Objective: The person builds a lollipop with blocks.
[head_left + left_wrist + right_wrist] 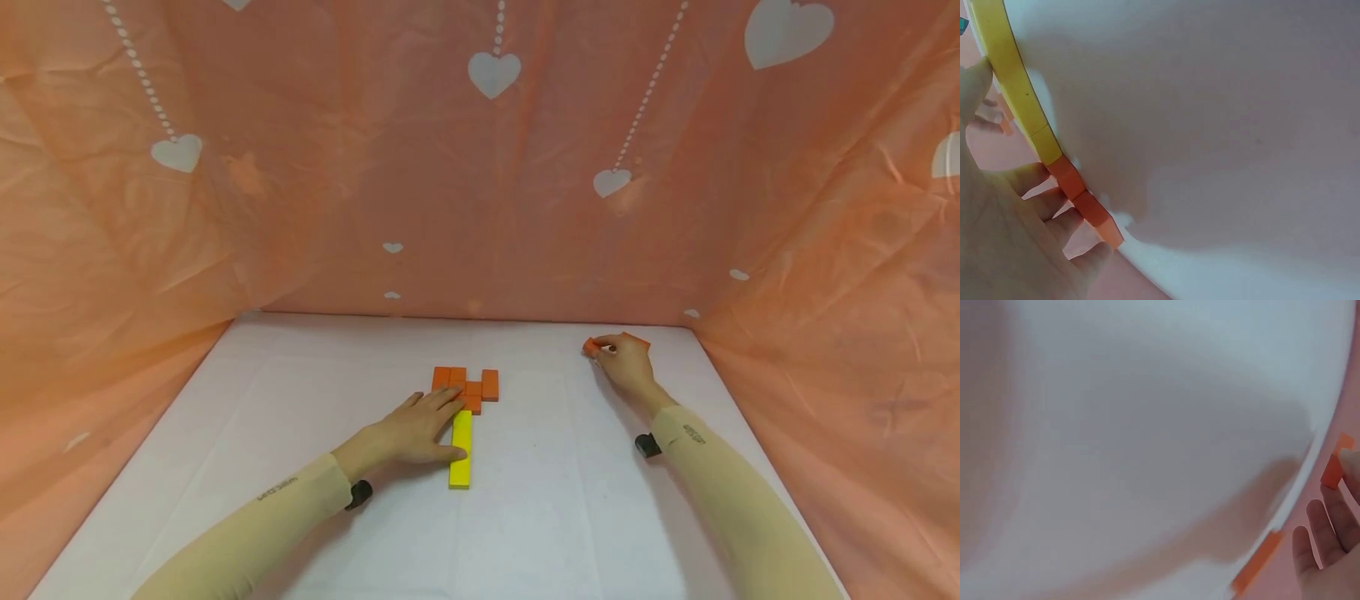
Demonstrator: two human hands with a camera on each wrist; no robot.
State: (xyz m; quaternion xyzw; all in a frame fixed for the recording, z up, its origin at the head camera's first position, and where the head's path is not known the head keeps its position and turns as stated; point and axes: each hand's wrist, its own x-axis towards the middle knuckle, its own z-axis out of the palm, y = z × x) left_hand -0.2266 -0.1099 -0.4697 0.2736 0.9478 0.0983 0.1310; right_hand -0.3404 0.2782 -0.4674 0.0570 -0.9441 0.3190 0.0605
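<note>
On the white table, orange blocks (442,377) lie edge to edge in a flat group, with one orange block (490,385) at its right side. A yellow strip of blocks (460,471) runs from the group toward the person; in the left wrist view a seam crosses the yellow strip (1019,81). My left hand (411,429) rests along these pieces, its extended fingers touching the orange blocks and its thumb at the yellow strip. Farther right, my right hand (628,368) pinches a small orange block (1333,472) between thumb and forefinger.
Another orange piece (637,339) lies just behind the right hand, partly hidden. Peach cloth (480,208) with white hearts hangs around the back and sides of the table (540,517). A dark wrist device (648,445) sits under each sleeve cuff.
</note>
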